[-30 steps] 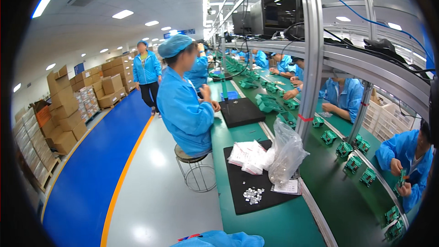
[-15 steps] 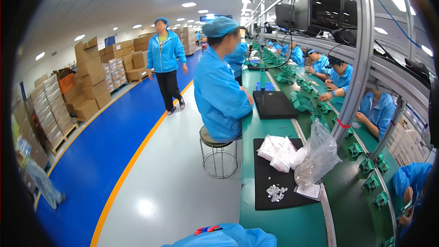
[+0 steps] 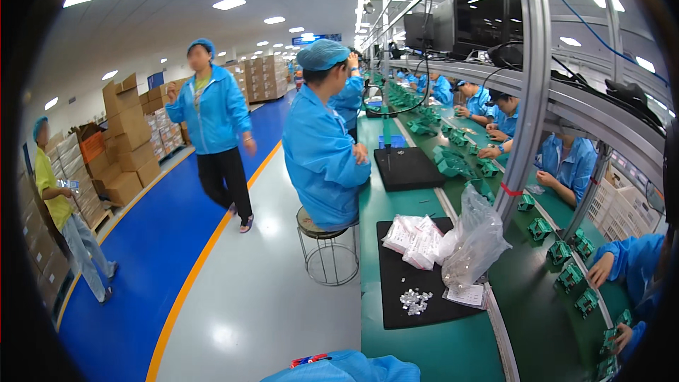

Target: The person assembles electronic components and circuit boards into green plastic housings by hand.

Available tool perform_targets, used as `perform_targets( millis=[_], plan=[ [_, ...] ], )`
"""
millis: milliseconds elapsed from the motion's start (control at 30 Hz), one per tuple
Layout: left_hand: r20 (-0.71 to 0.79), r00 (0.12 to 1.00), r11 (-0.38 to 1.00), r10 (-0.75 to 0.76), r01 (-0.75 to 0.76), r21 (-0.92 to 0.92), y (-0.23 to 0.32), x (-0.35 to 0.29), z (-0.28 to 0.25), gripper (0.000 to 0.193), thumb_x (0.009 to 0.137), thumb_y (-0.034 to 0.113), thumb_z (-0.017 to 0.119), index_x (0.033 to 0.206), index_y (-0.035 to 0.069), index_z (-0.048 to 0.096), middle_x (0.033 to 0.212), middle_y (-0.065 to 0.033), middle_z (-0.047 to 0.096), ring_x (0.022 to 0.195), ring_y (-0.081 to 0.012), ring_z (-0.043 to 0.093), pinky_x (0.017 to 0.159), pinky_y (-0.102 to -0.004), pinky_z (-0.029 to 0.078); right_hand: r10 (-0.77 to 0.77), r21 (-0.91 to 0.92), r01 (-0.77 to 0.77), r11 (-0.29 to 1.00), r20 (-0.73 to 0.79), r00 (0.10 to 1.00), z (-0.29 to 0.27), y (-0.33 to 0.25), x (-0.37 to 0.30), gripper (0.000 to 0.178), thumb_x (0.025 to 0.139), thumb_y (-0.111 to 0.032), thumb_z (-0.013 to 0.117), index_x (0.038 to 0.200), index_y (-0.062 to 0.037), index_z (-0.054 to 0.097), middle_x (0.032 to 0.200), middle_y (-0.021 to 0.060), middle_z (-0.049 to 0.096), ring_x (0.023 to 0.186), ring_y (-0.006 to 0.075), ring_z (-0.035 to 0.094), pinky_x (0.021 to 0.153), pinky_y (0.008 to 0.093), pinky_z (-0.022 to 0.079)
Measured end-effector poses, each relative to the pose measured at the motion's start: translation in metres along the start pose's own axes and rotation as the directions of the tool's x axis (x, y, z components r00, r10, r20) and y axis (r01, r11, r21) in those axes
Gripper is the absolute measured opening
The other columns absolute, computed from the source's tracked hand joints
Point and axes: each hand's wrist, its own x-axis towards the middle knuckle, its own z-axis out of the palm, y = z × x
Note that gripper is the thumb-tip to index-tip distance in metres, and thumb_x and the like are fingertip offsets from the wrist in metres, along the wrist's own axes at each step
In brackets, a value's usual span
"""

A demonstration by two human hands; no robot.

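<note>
Neither of my hands shows. At the lower edge only the blue cloth of my clothing (image 3: 368, 366) comes in, with red and blue pens (image 3: 309, 360) clipped on it. Beyond it, a black mat (image 3: 442, 318) lies on the green bench (image 3: 438, 354). On the mat sit a loose heap of small shiny pieces (image 3: 415, 302), white packets with print (image 3: 424, 244) and a clear plastic bag (image 3: 475, 244). What is inside the bag is hard to make out.
Green assemblies (image 3: 559, 252) stand along the line at right, behind a metal post (image 3: 527, 99). A seated co-worker (image 3: 322, 148) on a round stool (image 3: 329, 230) has folded arms. One person walks in the aisle (image 3: 219, 113); another in yellow (image 3: 53, 191) stands by cartons.
My view has shifted, so the bench sits further left. The walking person has come nearer with one hand raised. The person in yellow at far left now shows more fully.
</note>
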Motion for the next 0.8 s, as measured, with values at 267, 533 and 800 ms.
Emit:
perform_targets(
  millis=[267, 533, 800],
  plan=[
    [-0.149, 0.846, 0.721, -0.511, 0.328, -0.611, 0.063, 0.007, 0.021, 0.008, 0.077, 0.008, 0.05, 0.077, 0.001, 0.055, 0.069, -0.0066, 0.054, 0.064, -0.016, 0.051, 0.059, -0.0292, 0.042, -0.076, 0.059, 0.078, 0.995, -0.049, 0.996, 0.007, 0.01, -0.001, 0.05, 0.088, -0.037, 0.037, 0.123, -0.0006, 0.037, 0.121, 0.0183, 0.041, 0.11, 0.035, 0.039, 0.091, 0.0383, 0.031],
    [-0.275, 0.876, 0.815, -0.396, 0.197, -0.544, 0.049, 0.003, 0.02, 0.015, 0.079, 0.013, 0.052, 0.07, 0.003, 0.06, 0.065, -0.0024, 0.056, 0.06, -0.012, 0.051, 0.055, -0.025, 0.04, 0.015, 0.061, 0.01, 0.998, -0.401, 0.916, 0.004, -0.002, -0.003, 0.012, 0.079, -0.013, 0.058, 0.083, -0.0019, 0.058, 0.084, 0.0133, 0.058, 0.077, 0.0274, 0.055, 0.071, 0.0354, 0.044],
    [-0.31, 0.864, 0.89, -0.396, 0.278, -0.361, 0.065, -0.005, 0.016, 0.017, 0.08, 0.016, 0.053, 0.082, 0.002, 0.061, 0.071, -0.0043, 0.057, 0.062, -0.0105, 0.051, 0.054, -0.0226, 0.04, 0.081, 0.198, -0.005, 0.98, -0.376, 0.923, 0.003, -0.006, 0.003, 0.003, 0.076, -0.002, 0.056, 0.077, 0.0004, 0.056, 0.079, 0.0128, 0.056, 0.073, 0.0262, 0.054, 0.066, 0.0339, 0.044]
  ],
)
